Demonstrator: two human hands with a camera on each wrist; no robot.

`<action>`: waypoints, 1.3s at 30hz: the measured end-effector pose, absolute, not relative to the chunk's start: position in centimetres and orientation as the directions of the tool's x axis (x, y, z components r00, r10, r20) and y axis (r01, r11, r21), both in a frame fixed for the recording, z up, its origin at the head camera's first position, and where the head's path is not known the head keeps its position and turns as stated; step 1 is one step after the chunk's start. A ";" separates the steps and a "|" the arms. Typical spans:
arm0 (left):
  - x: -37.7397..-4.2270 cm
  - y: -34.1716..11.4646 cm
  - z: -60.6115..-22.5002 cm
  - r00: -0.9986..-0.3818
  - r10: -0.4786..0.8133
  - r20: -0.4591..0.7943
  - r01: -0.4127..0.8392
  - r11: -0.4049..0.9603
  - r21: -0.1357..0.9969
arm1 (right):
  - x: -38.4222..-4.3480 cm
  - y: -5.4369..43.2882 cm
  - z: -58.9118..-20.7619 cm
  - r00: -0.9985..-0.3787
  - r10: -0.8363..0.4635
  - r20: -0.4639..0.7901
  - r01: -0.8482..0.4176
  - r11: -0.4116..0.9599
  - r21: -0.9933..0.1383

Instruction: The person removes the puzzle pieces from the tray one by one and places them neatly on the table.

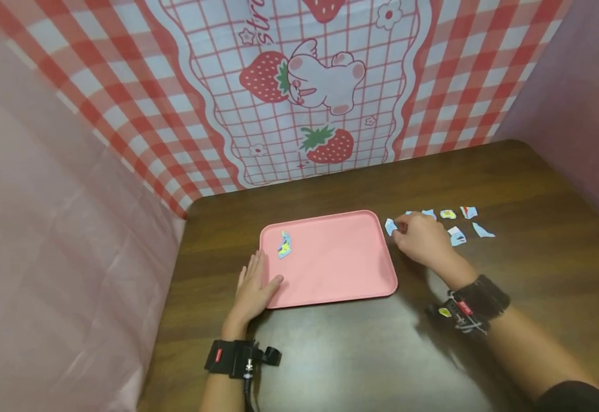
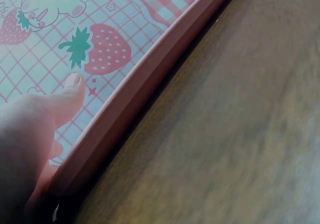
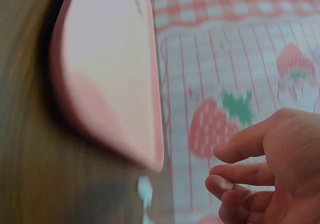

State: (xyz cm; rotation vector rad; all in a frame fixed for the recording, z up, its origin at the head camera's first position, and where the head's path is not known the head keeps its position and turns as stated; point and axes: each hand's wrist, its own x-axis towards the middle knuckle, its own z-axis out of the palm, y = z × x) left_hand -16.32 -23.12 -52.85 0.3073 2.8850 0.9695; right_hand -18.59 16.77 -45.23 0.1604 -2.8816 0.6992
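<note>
A pink tray (image 1: 335, 260) lies on the table, and my left hand (image 1: 252, 289) rests at its left rim with fingers straight and thumb over the edge. In the left wrist view the thumb (image 2: 70, 96) shows above the tray's side. Inside the tray, near its left end, lies a blue-and-yellow cut-out piece (image 1: 284, 245). Right of the tray, my right hand (image 1: 423, 237) is over a row of small cut-out pieces, its fingertips beside a light blue piece (image 1: 391, 226). The right wrist view shows that hand (image 3: 270, 164) with loosely bent fingers and nothing between them.
More irregular cut-out pieces lie at the right: a yellow one (image 1: 448, 214), a red-and-blue one (image 1: 468, 212), a pale blue one (image 1: 483, 230) and a blue-white one (image 1: 456, 236). A strawberry-print checked cloth (image 1: 325, 86) hangs behind the wooden table (image 1: 320, 349).
</note>
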 end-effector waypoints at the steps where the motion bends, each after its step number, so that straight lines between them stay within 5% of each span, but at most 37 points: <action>1: -16.3 -23.1 -52.9 -0.976 0.216 -0.017 0.162 0.781 0.604 | -18.7 15.9 -45.2 -0.980 -0.079 0.184 -0.155 0.881 -0.447; 25: -16.5 -23.1 -53.0 -0.979 0.202 -0.019 0.150 0.786 0.599 | -24.0 3.1 -45.9 -0.974 -0.219 -0.059 -0.155 0.833 -0.531; 39: -16.6 -23.2 -53.2 -0.978 0.210 -0.010 0.161 0.779 0.606 | -25.3 -3.0 -47.8 -0.953 -0.300 -0.052 -0.238 0.840 -0.488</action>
